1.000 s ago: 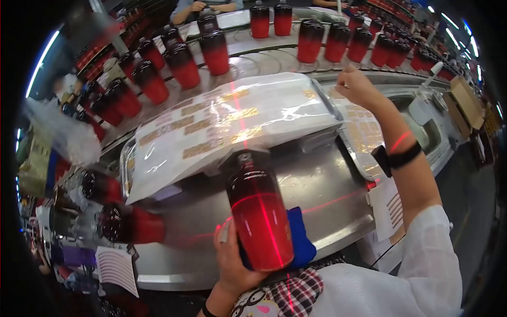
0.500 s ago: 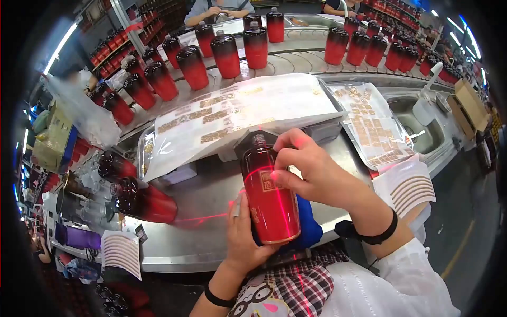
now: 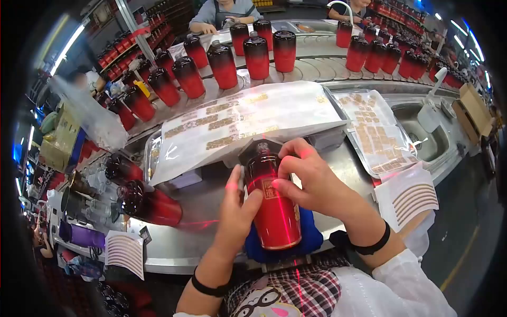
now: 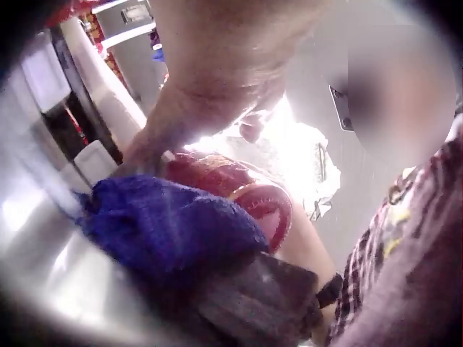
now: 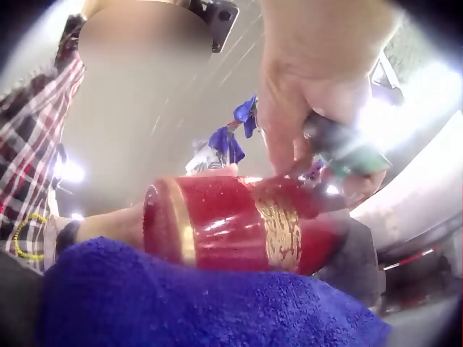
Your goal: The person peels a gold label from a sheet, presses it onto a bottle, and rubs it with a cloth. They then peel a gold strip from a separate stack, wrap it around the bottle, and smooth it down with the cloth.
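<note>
A red bottle, darkening to black at the shoulder, lies tilted on a blue cloth at the counter's front edge. A gold label with characters shows on its upper front. My right hand has curled fingers at the bottle's right shoulder, its thumb tip at the label's corner. Along the bottle's left side my left hand lies with straight fingers, the thumb against the bottle near the label. In the right wrist view a gold band of lettering runs across the bottle, and the right hand reaches over its neck end.
Behind the bottle a tray carries a white sheet with rows of gold pieces; a second tray stands to its right. Two more bottles lie at the left. Several bottles stand on the conveyor behind. A sink is at the right.
My right hand has come from the right-hand tray to the bottle's front. My left hand has slid up the bottle's side, its thumb now near the label. The bottle sits lower onto the cloth.
</note>
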`<state>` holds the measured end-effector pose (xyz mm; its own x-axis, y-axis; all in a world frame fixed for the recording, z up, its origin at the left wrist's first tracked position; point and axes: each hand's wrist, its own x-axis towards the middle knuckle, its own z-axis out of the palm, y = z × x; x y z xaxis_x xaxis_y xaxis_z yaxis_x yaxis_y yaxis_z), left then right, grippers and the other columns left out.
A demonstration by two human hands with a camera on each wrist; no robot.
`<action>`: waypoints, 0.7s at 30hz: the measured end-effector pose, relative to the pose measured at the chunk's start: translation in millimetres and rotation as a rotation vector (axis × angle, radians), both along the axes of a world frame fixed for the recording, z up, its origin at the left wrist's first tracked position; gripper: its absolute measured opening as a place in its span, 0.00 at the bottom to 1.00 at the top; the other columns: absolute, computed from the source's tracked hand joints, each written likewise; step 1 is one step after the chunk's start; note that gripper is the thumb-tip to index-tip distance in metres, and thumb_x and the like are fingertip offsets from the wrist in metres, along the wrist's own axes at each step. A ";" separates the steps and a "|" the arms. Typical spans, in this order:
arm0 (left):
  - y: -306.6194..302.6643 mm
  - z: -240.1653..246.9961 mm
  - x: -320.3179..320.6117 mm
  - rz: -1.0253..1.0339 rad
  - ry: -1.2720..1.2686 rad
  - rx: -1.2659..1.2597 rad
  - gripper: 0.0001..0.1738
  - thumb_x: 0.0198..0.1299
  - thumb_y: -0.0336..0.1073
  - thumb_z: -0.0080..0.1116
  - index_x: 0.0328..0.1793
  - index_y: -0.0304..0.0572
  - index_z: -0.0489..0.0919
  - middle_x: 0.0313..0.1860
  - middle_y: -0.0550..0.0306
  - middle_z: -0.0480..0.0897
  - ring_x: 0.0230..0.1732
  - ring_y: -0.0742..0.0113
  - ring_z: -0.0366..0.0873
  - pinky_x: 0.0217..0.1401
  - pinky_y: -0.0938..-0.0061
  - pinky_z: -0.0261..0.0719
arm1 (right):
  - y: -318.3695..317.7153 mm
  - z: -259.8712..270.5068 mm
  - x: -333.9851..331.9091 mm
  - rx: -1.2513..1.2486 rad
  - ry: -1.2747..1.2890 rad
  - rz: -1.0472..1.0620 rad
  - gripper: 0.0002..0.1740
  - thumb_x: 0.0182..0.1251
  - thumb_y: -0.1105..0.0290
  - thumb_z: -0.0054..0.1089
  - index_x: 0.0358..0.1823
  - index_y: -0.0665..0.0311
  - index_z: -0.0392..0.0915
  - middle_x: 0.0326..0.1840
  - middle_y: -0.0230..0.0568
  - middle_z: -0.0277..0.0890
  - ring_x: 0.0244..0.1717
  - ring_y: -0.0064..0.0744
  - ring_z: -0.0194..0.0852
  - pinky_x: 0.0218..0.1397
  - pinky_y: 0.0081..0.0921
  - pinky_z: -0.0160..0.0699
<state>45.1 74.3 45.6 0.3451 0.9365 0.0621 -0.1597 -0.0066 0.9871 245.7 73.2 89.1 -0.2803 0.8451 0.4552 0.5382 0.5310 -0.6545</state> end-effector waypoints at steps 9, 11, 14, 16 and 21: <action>8.4 -4.9 15.4 -0.039 -0.242 -0.135 0.43 0.69 0.37 0.56 0.79 0.24 0.45 0.69 0.41 0.67 0.67 0.61 0.69 0.71 0.68 0.66 | -35.3 -8.9 1.8 0.196 0.006 -0.088 0.21 0.55 0.77 0.68 0.53 0.64 0.79 0.54 0.51 0.68 0.57 0.53 0.68 0.60 0.42 0.71; 10.0 -6.1 17.0 -0.013 -0.225 -0.126 0.43 0.69 0.37 0.57 0.79 0.24 0.45 0.69 0.42 0.68 0.66 0.62 0.69 0.71 0.69 0.66 | -39.0 -13.5 -1.5 0.221 -0.053 -0.080 0.24 0.54 0.77 0.70 0.56 0.64 0.79 0.55 0.50 0.67 0.58 0.53 0.68 0.61 0.43 0.71; 11.3 -6.9 15.9 -0.033 -0.239 -0.141 0.44 0.69 0.37 0.57 0.79 0.25 0.44 0.69 0.42 0.68 0.67 0.62 0.69 0.71 0.69 0.66 | -38.4 -19.1 -1.4 0.210 -0.085 -0.094 0.27 0.54 0.74 0.71 0.58 0.64 0.78 0.57 0.52 0.67 0.59 0.54 0.67 0.62 0.45 0.70; 9.2 -7.4 15.1 -0.048 -0.228 -0.119 0.44 0.69 0.37 0.57 0.79 0.25 0.44 0.69 0.42 0.68 0.67 0.62 0.69 0.71 0.69 0.66 | -38.9 -21.0 -1.7 0.200 -0.086 -0.099 0.27 0.55 0.73 0.71 0.58 0.64 0.78 0.58 0.53 0.67 0.59 0.54 0.67 0.63 0.45 0.70; 7.7 -8.7 15.4 -0.043 -0.214 -0.095 0.43 0.70 0.37 0.56 0.80 0.26 0.43 0.70 0.43 0.67 0.67 0.62 0.69 0.71 0.69 0.67 | -39.2 -24.6 -3.2 0.176 -0.068 -0.086 0.28 0.56 0.70 0.71 0.60 0.64 0.77 0.58 0.54 0.66 0.59 0.55 0.67 0.64 0.47 0.69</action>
<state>60.5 81.9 36.8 0.3734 0.9263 0.0510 -0.3636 0.0956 0.9266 242.5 34.0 64.5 -0.2455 0.7763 0.5806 0.6259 0.5843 -0.5166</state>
